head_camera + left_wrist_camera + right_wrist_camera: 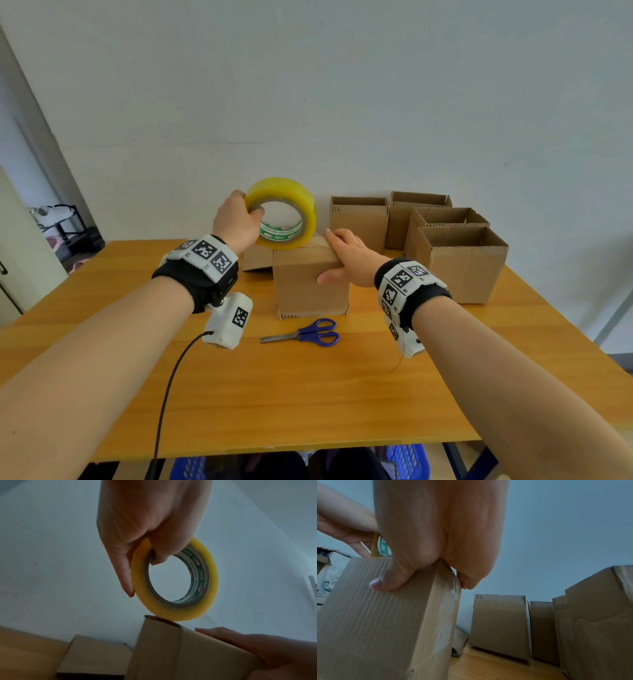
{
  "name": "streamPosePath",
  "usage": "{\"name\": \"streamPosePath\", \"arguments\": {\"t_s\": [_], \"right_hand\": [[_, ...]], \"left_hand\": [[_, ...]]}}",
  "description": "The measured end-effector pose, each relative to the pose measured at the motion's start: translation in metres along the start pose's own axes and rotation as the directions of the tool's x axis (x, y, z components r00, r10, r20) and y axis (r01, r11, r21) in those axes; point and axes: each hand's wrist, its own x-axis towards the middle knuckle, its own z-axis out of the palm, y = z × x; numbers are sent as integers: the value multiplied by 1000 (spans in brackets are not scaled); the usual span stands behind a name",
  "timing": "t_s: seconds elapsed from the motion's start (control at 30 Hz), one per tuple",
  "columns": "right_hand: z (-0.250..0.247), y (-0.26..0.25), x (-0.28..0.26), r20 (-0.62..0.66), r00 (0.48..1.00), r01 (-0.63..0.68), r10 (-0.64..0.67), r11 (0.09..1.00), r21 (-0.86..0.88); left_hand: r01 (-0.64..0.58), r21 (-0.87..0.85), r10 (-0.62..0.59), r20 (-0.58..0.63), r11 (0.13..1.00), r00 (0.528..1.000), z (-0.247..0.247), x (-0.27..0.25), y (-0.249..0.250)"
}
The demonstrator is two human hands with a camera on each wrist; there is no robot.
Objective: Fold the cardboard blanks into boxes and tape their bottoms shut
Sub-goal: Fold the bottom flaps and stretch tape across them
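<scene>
A folded cardboard box (pixel 310 284) stands upside down at the middle of the wooden table (pixel 239 394), its closed bottom facing up. My left hand (pixel 236 219) grips a yellow roll of tape (pixel 284 212) by its rim, thumb through the core, and holds it on edge at the box's far left top corner (pixel 161 619). My right hand (pixel 349 257) lies over the box's top right edge, fingers flat along the top, thumb (pixel 385 580) pressed on the near face. In the left wrist view the tape roll (pixel 173 580) touches the box's top edge.
Several open-topped finished boxes (pixel 459 253) stand at the back right of the table. Blue-handled scissors (pixel 305 334) lie just in front of the box. A flat cardboard blank (pixel 257 258) lies behind the box on the left. A grey wall rises behind the table.
</scene>
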Motion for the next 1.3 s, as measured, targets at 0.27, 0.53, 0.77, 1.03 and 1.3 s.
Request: {"name": "streamPosePath", "arguments": {"t_s": [0.27,0.53,0.77,1.03,1.3], "right_hand": [[-1,-3,0,11,1000,-24,25,1000,-8],[-1,-6,0,11,999,-33,33,999,-7],[0,-7,2,13,999,-36,36,999,-15],[2,-8,3,13,999,-45,45,999,-23],[-2,-9,4,8,998,-58,60,986,-159]], "left_hand": [[-36,262,49,-41,964,998,-29,6,-28],[-54,341,56,5,938,998,-38,7,-43],[-35,417,27,26,908,999,-45,1,-67],[-17,372,-4,55,928,998,-35,0,-83],[5,370,-33,70,929,997,-22,2,-92]]}}
